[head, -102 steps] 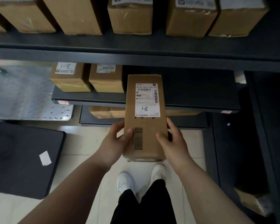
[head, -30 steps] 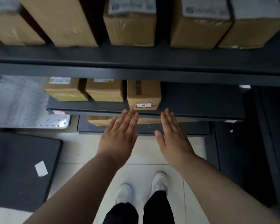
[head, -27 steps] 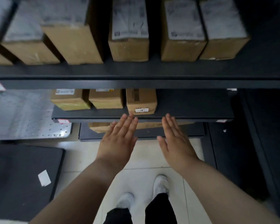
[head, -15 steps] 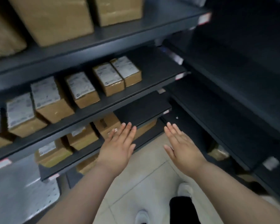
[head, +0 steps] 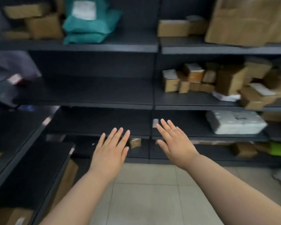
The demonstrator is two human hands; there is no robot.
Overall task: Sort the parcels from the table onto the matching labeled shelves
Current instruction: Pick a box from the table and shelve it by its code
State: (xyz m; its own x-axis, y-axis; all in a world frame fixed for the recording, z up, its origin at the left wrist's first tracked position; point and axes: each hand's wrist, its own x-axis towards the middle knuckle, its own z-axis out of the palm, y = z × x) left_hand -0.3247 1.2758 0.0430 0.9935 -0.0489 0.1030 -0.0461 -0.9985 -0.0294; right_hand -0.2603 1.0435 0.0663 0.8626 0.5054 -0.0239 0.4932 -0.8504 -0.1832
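- Since the earlier frames the long parcel marked 1-8 has left the hands and been set on a low shelf. The head has since swung away from that rack, and a different run of dark shelves point(head: 88, 95) now faces the camera.
- The left hand point(head: 109, 153) is still spread flat, back up. Its fingers point(head: 120, 137) are straight and close together, and they hold nothing.
- The right hand point(head: 175, 143) is likewise flat. Its fingers point(head: 169, 129) are straight and slightly fanned, and they hold nothing.
- The two hands hang apart, side by side, in the air above the tiled floor point(head: 144, 192) in front of the lower shelves.
- The view is blurred, so no label can be read.
- On the middle shelf at right stands a crowded cluster of small cardboard parcels point(head: 201, 78), some of them tilted.
- A white wrapped parcel point(head: 235, 122) lies flat on the shelf below that cluster.
- On the top shelf, teal bags point(head: 89, 25) are stacked beside brown boxes point(head: 39, 23) at left.
- A large brown box point(head: 246, 21) fills the top right corner.
- A small box point(head: 135, 142) sits on the lowest shelf. It shows between the two hands and touches neither.
- A side rack point(head: 31, 159) runs along the left edge.
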